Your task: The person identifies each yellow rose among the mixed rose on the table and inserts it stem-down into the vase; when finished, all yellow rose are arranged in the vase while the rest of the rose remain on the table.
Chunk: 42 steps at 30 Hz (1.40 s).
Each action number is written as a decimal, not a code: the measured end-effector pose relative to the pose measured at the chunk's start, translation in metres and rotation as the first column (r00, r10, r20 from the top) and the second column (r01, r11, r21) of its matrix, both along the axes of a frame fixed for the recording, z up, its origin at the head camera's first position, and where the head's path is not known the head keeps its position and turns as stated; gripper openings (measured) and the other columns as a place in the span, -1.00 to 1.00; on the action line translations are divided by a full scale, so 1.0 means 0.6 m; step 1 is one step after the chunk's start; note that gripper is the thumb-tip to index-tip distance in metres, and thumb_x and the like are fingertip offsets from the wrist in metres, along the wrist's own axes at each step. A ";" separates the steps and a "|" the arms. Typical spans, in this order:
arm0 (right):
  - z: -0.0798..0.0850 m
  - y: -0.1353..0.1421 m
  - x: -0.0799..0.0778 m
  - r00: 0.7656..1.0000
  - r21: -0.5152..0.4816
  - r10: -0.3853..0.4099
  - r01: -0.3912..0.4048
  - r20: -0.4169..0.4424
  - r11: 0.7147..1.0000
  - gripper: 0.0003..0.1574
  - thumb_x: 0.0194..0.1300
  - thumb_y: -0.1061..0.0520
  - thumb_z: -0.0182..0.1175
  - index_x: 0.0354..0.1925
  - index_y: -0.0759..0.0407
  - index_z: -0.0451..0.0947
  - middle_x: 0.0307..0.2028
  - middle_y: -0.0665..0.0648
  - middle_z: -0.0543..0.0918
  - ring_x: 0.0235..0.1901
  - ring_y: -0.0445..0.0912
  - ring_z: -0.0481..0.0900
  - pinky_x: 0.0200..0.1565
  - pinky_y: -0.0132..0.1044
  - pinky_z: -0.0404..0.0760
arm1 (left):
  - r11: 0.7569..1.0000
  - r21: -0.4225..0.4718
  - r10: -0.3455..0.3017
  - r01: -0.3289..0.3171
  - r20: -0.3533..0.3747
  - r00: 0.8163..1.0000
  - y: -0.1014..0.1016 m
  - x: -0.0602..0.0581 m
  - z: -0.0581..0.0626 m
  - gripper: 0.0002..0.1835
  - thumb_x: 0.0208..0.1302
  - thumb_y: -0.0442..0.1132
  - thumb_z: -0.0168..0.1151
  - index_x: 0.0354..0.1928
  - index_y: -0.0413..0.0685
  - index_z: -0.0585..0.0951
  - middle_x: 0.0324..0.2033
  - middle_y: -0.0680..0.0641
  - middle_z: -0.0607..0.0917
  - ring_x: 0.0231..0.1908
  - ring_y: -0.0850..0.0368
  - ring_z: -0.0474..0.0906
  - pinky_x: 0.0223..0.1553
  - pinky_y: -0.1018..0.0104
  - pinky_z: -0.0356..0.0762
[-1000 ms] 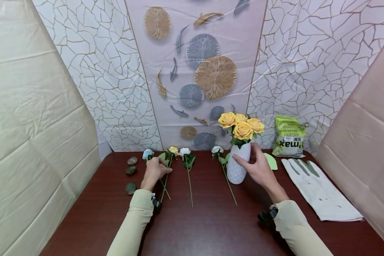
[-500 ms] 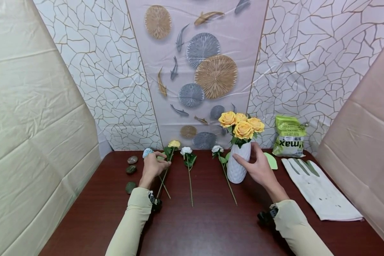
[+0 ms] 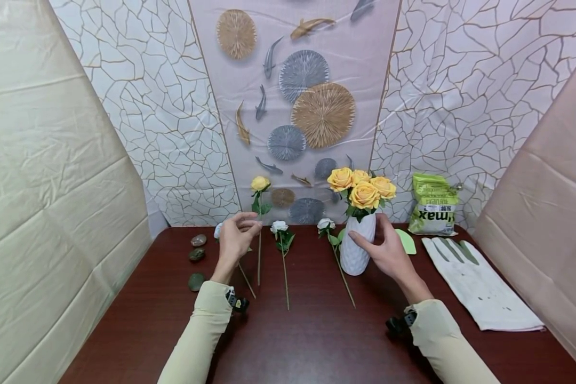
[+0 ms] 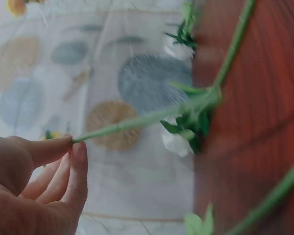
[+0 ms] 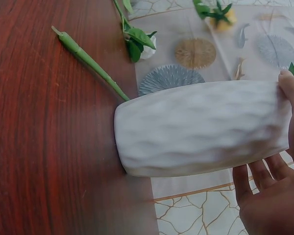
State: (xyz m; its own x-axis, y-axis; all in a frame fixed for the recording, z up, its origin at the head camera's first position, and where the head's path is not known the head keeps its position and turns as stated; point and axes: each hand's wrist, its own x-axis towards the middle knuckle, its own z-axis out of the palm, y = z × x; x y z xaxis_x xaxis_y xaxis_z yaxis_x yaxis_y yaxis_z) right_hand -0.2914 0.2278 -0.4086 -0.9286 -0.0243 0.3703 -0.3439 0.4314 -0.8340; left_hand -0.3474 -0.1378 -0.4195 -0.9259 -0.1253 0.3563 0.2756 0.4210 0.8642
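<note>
My left hand [image 3: 236, 237] pinches the green stem of a yellow rose [image 3: 260, 184] between thumb and fingertips. The bloom is up and its stem hangs down above the table; in the left wrist view, the stem [image 4: 137, 121] runs out from the fingertips. A pale blue flower [image 3: 218, 230] lies partly hidden behind that hand. My right hand [image 3: 391, 253] holds a white textured vase [image 3: 357, 250] near its top, thumb on one side and fingers on the other. The vase stands on the table with several yellow roses [image 3: 365, 195] in it.
Two white roses, one in the middle [image 3: 279, 226] and one beside the vase [image 3: 326, 224], lie on the dark red table [image 3: 307, 341]. Three stones [image 3: 197, 255] lie at left. At right are a green bag [image 3: 433, 213], a light green piece [image 3: 406, 242] and a white glove [image 3: 480, 288].
My left hand has lifted the yellow rose off the table and turned it upright, moving up and slightly right. The right hand and the vase have stayed in place.
</note>
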 end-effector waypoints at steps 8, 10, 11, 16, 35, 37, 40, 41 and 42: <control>-0.001 -0.001 -0.001 1.000 0.000 0.004 -0.004 0.006 1.000 -0.28 0.31 -0.15 0.36 0.26 0.08 0.31 -0.04 0.10 0.63 -0.13 -0.17 0.64 -0.13 -0.26 0.68 | 1.000 0.022 -0.008 0.010 -0.111 0.994 0.044 0.024 0.037 -0.74 0.28 -0.13 0.42 -0.02 0.04 0.76 -0.22 0.03 0.83 -0.18 0.16 0.77 -0.17 0.24 0.75; -0.002 -0.001 -0.002 1.000 0.000 0.004 -0.004 0.006 1.000 -0.28 0.31 -0.16 0.35 0.27 0.07 0.31 -0.04 0.10 0.63 -0.13 -0.16 0.63 -0.14 -0.27 0.68 | 1.000 0.011 -0.011 0.013 -0.154 0.988 0.059 0.029 0.045 -0.76 0.28 -0.12 0.43 -0.04 0.07 0.76 -0.23 0.05 0.83 -0.19 0.19 0.77 -0.16 0.22 0.75; -0.002 0.000 -0.002 1.000 -0.002 0.004 -0.004 0.007 1.000 -0.28 0.31 -0.16 0.35 0.27 0.06 0.31 -0.04 0.10 0.62 -0.13 -0.15 0.63 -0.15 -0.27 0.68 | 1.000 0.014 -0.021 0.023 -0.177 0.984 0.067 0.032 0.050 -0.78 0.27 -0.13 0.43 -0.05 0.07 0.76 -0.23 0.05 0.83 -0.20 0.19 0.77 -0.16 0.20 0.75; -0.003 0.002 -0.003 1.000 -0.007 0.009 -0.009 0.004 1.000 -0.29 0.31 -0.15 0.35 0.26 0.07 0.31 -0.04 0.09 0.62 -0.13 -0.16 0.64 -0.15 -0.29 0.68 | 0.995 0.054 -0.063 0.082 -0.283 0.957 0.112 0.047 0.071 -0.83 0.28 -0.15 0.42 -0.10 0.04 0.75 -0.26 0.01 0.82 -0.23 0.19 0.77 -0.17 0.15 0.76; -0.003 -0.003 -0.005 0.999 -0.009 0.013 -0.013 -0.033 1.000 -0.29 0.30 -0.09 0.38 0.26 0.09 0.33 0.01 0.07 0.62 -0.09 -0.21 0.62 -0.14 -0.35 0.67 | 0.967 0.203 -0.034 0.158 -0.507 0.861 0.221 0.063 0.167 -0.82 0.30 -0.11 0.39 -0.11 0.07 0.69 -0.25 0.04 0.78 -0.20 0.28 0.75 -0.28 0.36 0.74; -0.003 -0.003 -0.005 0.999 -0.012 0.011 -0.012 -0.035 1.000 -0.30 0.30 -0.09 0.38 0.26 0.09 0.33 0.01 0.07 0.62 -0.10 -0.22 0.62 -0.14 -0.36 0.67 | 0.960 0.219 -0.038 0.171 -0.505 0.862 0.229 0.066 0.178 -0.83 0.30 -0.13 0.40 -0.11 0.05 0.69 -0.26 0.02 0.78 -0.20 0.27 0.75 -0.26 0.34 0.75; -0.004 -0.002 -0.005 0.999 -0.016 0.010 -0.011 -0.038 1.000 -0.31 0.30 -0.09 0.38 0.25 0.09 0.33 0.01 0.06 0.62 -0.10 -0.22 0.62 -0.14 -0.37 0.67 | 0.953 0.241 -0.038 0.182 -0.503 0.863 0.240 0.077 0.199 -0.83 0.29 -0.18 0.40 -0.12 -0.04 0.69 -0.26 -0.04 0.79 -0.21 0.19 0.76 -0.23 0.30 0.76; -0.004 -0.002 -0.006 0.999 -0.017 0.011 -0.012 -0.039 1.000 -0.31 0.30 -0.08 0.38 0.24 0.10 0.33 0.00 0.06 0.62 -0.10 -0.22 0.62 -0.15 -0.37 0.67 | 0.949 0.251 -0.038 0.189 -0.506 0.862 0.243 0.083 0.207 -0.83 0.29 -0.22 0.41 -0.13 -0.08 0.69 -0.26 -0.08 0.79 -0.21 0.14 0.77 -0.23 0.28 0.76; -0.004 -0.001 -0.006 0.999 -0.019 0.011 -0.012 -0.041 1.000 -0.31 0.30 -0.08 0.38 0.24 0.10 0.34 0.00 0.06 0.62 -0.10 -0.22 0.62 -0.15 -0.37 0.67 | 0.946 0.258 -0.037 0.194 -0.511 0.859 0.246 0.089 0.215 -0.83 0.28 -0.25 0.40 -0.13 -0.13 0.69 -0.26 -0.12 0.79 -0.22 0.09 0.77 -0.23 0.28 0.76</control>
